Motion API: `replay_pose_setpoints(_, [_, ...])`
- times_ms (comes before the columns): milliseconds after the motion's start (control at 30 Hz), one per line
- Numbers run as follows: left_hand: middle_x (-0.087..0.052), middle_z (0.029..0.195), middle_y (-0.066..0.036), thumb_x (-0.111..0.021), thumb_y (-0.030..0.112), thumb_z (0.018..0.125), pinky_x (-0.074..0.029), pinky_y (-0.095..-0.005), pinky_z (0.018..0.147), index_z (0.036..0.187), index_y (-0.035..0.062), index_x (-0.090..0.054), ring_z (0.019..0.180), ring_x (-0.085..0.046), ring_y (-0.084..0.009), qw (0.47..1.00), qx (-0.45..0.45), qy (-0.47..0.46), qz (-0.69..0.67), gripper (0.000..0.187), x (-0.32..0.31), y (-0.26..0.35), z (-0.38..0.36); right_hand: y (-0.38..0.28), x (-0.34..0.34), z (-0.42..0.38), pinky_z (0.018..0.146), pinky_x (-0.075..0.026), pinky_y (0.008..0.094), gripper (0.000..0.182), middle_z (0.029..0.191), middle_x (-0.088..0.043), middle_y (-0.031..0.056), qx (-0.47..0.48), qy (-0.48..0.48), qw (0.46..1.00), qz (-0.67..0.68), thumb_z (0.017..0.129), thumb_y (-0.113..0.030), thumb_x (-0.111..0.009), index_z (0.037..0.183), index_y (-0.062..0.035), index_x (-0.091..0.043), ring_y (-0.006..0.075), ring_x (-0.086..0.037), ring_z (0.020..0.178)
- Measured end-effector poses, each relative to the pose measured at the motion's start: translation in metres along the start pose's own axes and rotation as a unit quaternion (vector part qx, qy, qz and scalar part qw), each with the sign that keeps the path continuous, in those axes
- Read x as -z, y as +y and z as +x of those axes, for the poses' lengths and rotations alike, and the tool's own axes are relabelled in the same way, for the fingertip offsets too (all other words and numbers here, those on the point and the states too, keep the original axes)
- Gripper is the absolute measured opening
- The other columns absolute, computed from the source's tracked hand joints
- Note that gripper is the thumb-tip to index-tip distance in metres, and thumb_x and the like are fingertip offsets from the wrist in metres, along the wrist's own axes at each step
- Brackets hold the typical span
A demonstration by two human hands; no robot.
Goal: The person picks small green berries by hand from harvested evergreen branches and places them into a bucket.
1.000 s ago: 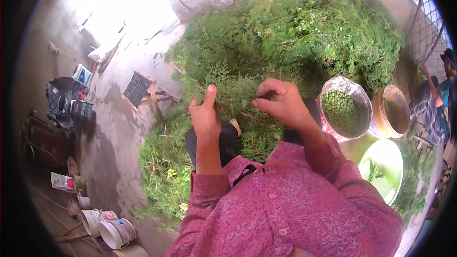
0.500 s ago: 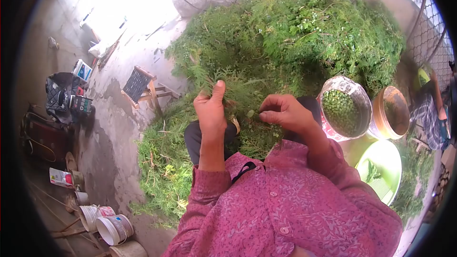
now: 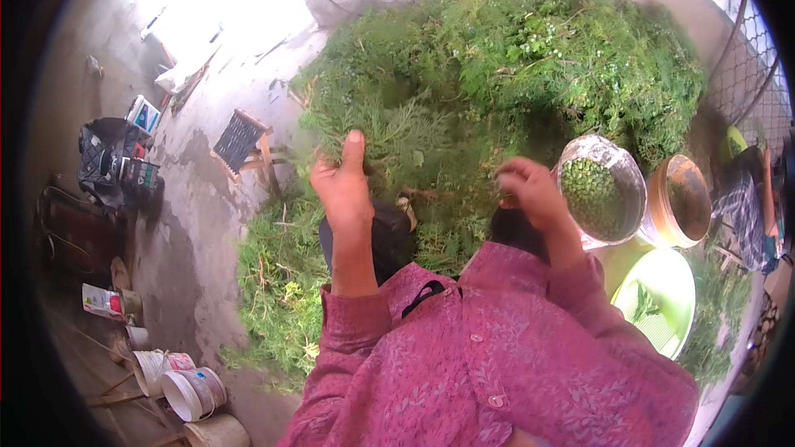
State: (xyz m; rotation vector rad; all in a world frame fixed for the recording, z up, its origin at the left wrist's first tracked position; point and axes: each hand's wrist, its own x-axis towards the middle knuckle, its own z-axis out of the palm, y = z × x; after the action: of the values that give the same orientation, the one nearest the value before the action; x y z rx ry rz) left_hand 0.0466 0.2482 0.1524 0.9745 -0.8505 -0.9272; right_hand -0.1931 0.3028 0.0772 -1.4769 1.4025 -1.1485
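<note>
My left hand [image 3: 343, 190] is closed with the thumb up, gripping a feathery green conifer branch [image 3: 397, 126] that spreads to the right above my knees. My right hand [image 3: 534, 192] is apart from the branch, close to the left side of a bucket of small green cones [image 3: 586, 190]. Its fingers are curled in and slightly blurred, so whatever they hold is hidden. Behind both hands rises a big heap of cut conifer branches [image 3: 580, 58], with more greenery lying around my legs.
Right of the cone bucket stands an orange-rimmed bucket [image 3: 657, 203], with a light green basket [image 3: 683, 298] in front. A low stool with a woven seat [image 3: 240, 142] is at the left. White buckets [image 3: 186, 397] stand lower left. Another person's arm [image 3: 767, 190] shows at the right edge.
My right hand has moved right, away from the branch and toward the cone bucket. My left hand has shifted slightly left and down, still gripping the branch.
</note>
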Motion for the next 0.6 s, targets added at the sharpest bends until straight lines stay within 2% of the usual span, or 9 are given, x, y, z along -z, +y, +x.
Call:
replay_pose_setpoints(33, [-0.054, 0.071, 0.004, -0.065, 0.010, 0.080, -0.037, -0.0208, 0.049, 0.082, 0.0044, -0.058, 0.058, -0.045, -0.0031, 1.000, -0.016, -0.002, -0.006, 0.009, 0.003, -0.006, 0.001, -0.005, 0.004, 0.004, 0.052, -0.044, 0.0275, 0.011, 0.077, -0.058, 0.0031, -0.095, -0.022, 0.970, 0.222, 0.082, -0.016, -0.054, 0.084, -0.0054, -0.057, 0.0156, -0.058, 0.068])
replay_pose_setpoints(67, [-0.055, 0.072, 0.003, -0.065, 0.010, 0.080, -0.036, -0.0202, 0.049, 0.082, 0.0039, -0.058, 0.058, -0.045, -0.0029, 0.999, -0.036, -0.006, -0.016, 0.009, 0.002, -0.008, 0.003, -0.013, 0.009, 0.009, 0.049, -0.043, 0.0257, 0.010, 0.079, -0.057, 0.0017, -0.179, -0.041, 0.884, 0.430, 0.086, -0.016, -0.050, 0.086, -0.0071, -0.056, 0.0138, -0.058, 0.067])
replay_pose_setpoints(200, [-0.057, 0.074, 0.002, -0.065, 0.009, 0.079, -0.037, -0.0197, 0.051, 0.084, 0.0027, -0.058, 0.060, -0.046, -0.0033, 0.999, -0.019, 0.024, -0.013, 0.010, -0.004, -0.007, -0.001, -0.041, 0.006, 0.011, 0.046, -0.039, 0.0214, 0.013, 0.081, -0.055, 0.0013, -0.134, -0.107, 0.868, 0.466, 0.089, -0.021, -0.048, 0.091, -0.0090, -0.053, 0.0106, -0.054, 0.063])
replay_pose_setpoints(267, [-0.058, 0.077, 0.001, -0.064, 0.008, 0.080, -0.039, -0.0202, 0.057, 0.086, 0.0019, -0.059, 0.064, -0.048, -0.0041, 1.000, 0.024, 0.013, 0.008, 0.011, 0.003, -0.009, -0.003, -0.067, -0.009, 0.009, 0.047, -0.039, 0.0224, 0.019, 0.077, -0.054, -0.0004, -0.108, -0.125, 0.913, 0.373, 0.086, -0.026, -0.055, 0.087, -0.0075, -0.053, 0.0095, -0.053, 0.061])
replay_pose_setpoints(333, [-0.058, 0.077, 0.001, -0.064, 0.008, 0.080, -0.040, -0.0206, 0.057, 0.087, 0.0018, -0.059, 0.065, -0.049, -0.0046, 1.000, 0.010, 0.012, -0.003, 0.011, -0.002, -0.007, -0.007, -0.077, -0.032, 0.009, 0.048, -0.040, 0.0283, 0.027, 0.070, -0.054, 0.0033, 0.092, -0.045, 0.991, 0.084, 0.079, -0.029, -0.064, 0.082, -0.0044, -0.053, 0.0146, -0.053, 0.058])
replay_pose_setpoints(367, [-0.059, 0.077, 0.001, -0.064, 0.008, 0.080, -0.040, -0.0210, 0.058, 0.088, 0.0017, -0.059, 0.065, -0.049, -0.0051, 1.000, -0.004, 0.007, -0.014, 0.011, -0.005, -0.005, -0.008, -0.082, -0.040, 0.010, 0.048, -0.040, 0.0283, 0.027, 0.070, -0.054, 0.0033, 0.092, -0.046, 0.991, 0.084, 0.079, -0.029, -0.064, 0.082, -0.0044, -0.053, 0.0146, -0.053, 0.058])
replay_pose_setpoints(467, [-0.059, 0.076, 0.001, -0.063, 0.008, 0.081, -0.041, -0.0215, 0.060, 0.088, 0.0018, -0.060, 0.066, -0.050, -0.0055, 1.000, 0.010, -0.023, -0.018, 0.010, -0.004, -0.003, -0.011, -0.089, -0.055, 0.015, 0.051, -0.041, 0.0338, 0.032, 0.064, -0.052, 0.0092, 0.178, 0.047, 0.971, -0.154, 0.072, -0.028, -0.070, 0.080, -0.0019, -0.053, 0.0228, -0.053, 0.057])
replay_pose_setpoints(533, [-0.059, 0.077, 0.001, -0.063, 0.008, 0.081, -0.041, -0.0217, 0.060, 0.088, 0.0019, -0.060, 0.066, -0.050, -0.0056, 1.000, 0.007, -0.029, -0.003, 0.010, 0.000, -0.004, -0.011, -0.086, -0.061, 0.019, 0.050, -0.037, 0.0296, 0.026, 0.062, -0.045, 0.0077, 0.216, 0.077, 0.951, -0.206, 0.071, -0.018, -0.071, 0.076, -0.0012, -0.052, 0.0120, -0.047, 0.057])
replay_pose_setpoints(600, [-0.059, 0.077, 0.001, -0.062, 0.009, 0.081, -0.041, -0.0220, 0.060, 0.088, 0.0020, -0.060, 0.066, -0.050, -0.0056, 0.999, 0.005, -0.037, 0.014, 0.010, 0.004, -0.006, -0.009, -0.079, -0.064, 0.022, 0.050, -0.037, 0.0286, 0.024, 0.061, -0.046, 0.0068, 0.223, 0.063, 0.951, -0.205, 0.071, -0.017, -0.070, 0.076, -0.0013, -0.052, 0.0110, -0.046, 0.056])
